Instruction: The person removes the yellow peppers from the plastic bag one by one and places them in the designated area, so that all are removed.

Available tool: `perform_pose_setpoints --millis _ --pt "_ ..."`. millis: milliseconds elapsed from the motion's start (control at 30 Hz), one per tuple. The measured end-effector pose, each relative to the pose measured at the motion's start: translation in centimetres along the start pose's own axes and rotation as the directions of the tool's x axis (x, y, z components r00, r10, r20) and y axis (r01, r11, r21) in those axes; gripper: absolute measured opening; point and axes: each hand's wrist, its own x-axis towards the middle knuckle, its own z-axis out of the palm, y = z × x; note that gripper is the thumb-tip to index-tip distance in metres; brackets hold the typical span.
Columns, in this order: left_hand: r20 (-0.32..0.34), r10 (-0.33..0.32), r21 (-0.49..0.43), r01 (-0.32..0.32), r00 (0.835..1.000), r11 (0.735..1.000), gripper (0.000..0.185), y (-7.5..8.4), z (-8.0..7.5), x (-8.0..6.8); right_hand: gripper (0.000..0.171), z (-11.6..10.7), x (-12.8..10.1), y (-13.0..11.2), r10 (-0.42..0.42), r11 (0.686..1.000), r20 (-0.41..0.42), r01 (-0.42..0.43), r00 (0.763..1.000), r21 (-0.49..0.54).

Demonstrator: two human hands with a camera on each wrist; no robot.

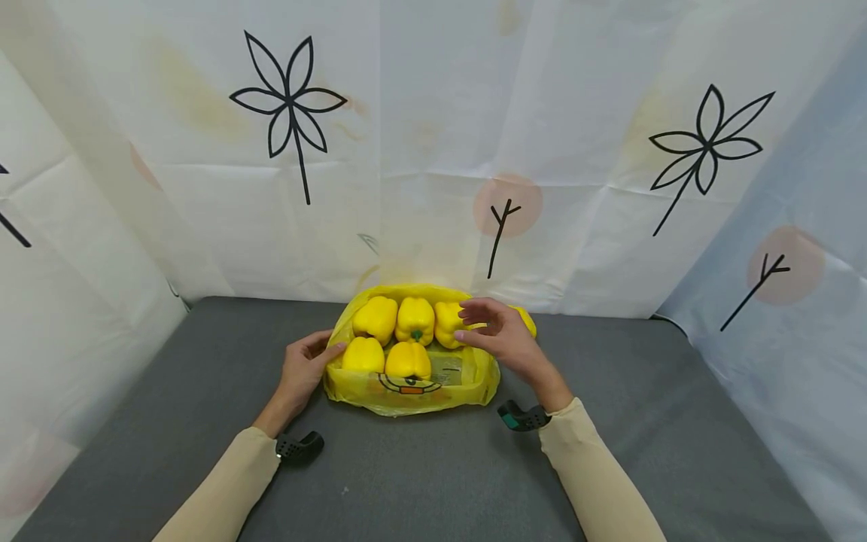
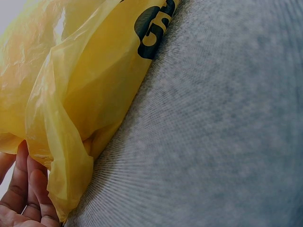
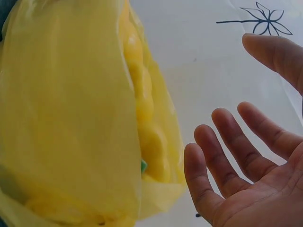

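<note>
A yellow plastic bag (image 1: 406, 403) lies spread open on the grey table, with several yellow bell peppers (image 1: 375, 319) in two rows inside it. My left hand (image 1: 306, 369) holds the bag's left edge, thumb over the rim; in the left wrist view its fingers (image 2: 19, 187) are bent against the crumpled plastic. Above the bag's right side hovers my right hand (image 1: 504, 339), fingers spread apart and palm bare in the right wrist view. Another yellow bell pepper (image 1: 527, 321) shows behind that hand, at the bag's far right, partly hidden.
The grey table (image 1: 420, 482) reaches back to a white cloth backdrop (image 1: 420, 150) printed with black flowers, close behind the bag. Cloth sides (image 1: 799, 361) rise at left and right. A dark band (image 1: 524, 416) sits on each wrist.
</note>
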Motion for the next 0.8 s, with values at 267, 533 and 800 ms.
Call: perform_pose_setpoints --millis 267,533,800 --pt "-0.003 -0.005 0.006 0.005 1.0 1.0 0.036 -0.8 0.0 0.4 0.045 1.2 0.3 0.1 -0.034 0.999 0.034 0.033 0.999 0.007" --pt "-0.018 0.006 0.024 -0.005 1.0 1.0 0.039 -1.8 -0.1 0.7 0.046 2.3 0.4 0.6 -0.007 0.998 0.059 0.01 0.998 -0.054" --pt "-0.01 0.0 0.03 0.0 1.0 1.0 0.035 -0.6 0.0 0.3 0.05 3.6 0.4 1.4 0.006 1.0 0.099 -0.005 0.995 -0.018"
